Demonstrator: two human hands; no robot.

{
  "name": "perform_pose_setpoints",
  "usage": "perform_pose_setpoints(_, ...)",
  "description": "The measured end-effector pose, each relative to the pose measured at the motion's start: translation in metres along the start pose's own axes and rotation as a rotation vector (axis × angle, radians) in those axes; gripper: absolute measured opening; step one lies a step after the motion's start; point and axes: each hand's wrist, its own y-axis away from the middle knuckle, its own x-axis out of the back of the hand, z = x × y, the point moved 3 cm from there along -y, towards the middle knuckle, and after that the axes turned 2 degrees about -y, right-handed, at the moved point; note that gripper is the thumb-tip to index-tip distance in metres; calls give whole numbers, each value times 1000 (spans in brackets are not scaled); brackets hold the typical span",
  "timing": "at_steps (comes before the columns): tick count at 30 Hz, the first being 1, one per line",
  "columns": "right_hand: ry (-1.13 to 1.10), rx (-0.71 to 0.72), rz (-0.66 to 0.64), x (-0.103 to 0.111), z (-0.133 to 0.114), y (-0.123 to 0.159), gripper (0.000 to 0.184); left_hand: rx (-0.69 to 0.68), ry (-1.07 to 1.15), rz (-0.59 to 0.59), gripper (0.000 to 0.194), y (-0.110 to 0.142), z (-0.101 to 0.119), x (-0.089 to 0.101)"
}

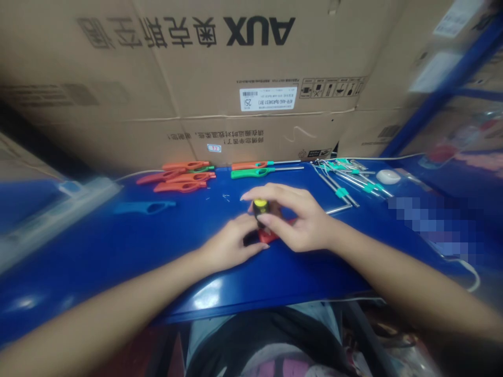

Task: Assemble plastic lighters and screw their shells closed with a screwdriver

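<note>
My right hand (304, 217) is closed around a short screwdriver (261, 206) with a black and yellow handle, held roughly upright. Its tip is hidden behind my fingers. Below it, a red lighter body (268, 236) lies on the blue table, mostly covered by both hands. My left hand (234, 242) grips that red body from the left, thumb along the near side. A bare metal tube (339, 209) sticks out to the right beyond my right hand; whether it joins the red body cannot be seen.
Several red-orange lighter handles (183, 186) lie at the back left, near a blue one (145, 207). Orange (251, 165) and green (249, 173) lighters with metal tubes rest by the cardboard (220, 115). Metal tubes with teal parts (356, 178) are piled back right, beside a white rounded object (388, 177).
</note>
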Motion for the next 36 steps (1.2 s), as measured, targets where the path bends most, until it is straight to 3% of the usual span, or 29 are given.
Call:
perform_pose_setpoints(10, 128, -47, 90, 0, 4, 2, 31, 14, -53, -30, 20, -1, 7, 0)
perform_pose_setpoints(13, 110, -196, 283, 20, 14, -1, 29, 26, -137, -113, 28, 0, 10, 12)
perform_pose_setpoints(16, 243, -327, 456, 53, 26, -1, 29, 65, -260, -148, 46, 2, 9, 27)
perform_pose_setpoints(19, 516, -489, 318, 80, 44, 3, 24, 102, -365, -169, 48, 2, 5, 33)
perform_pose_setpoints(22, 788, -687, 78, 96, 66, 13, 13, 99, -371, -189, 33, -2, 3, 31)
perform_pose_setpoints(25, 895, -829, -76, 103, 82, 24, 12, 117, -360, -235, 21, -11, -2, 34)
perform_pose_setpoints(28, 929, -902, -181, 108, 88, 30, 15, 124, -362, -222, 24, -26, -15, 56)
perform_pose_setpoints(33, 900, -1067, -318, 114, 85, 36, 23, 217, -524, -112, 33, -57, -56, 112)
perform_pose_setpoints(36, 866, -1183, -444, 112, 87, 41, 27, 247, -560, -31, 37, -74, -76, 127)
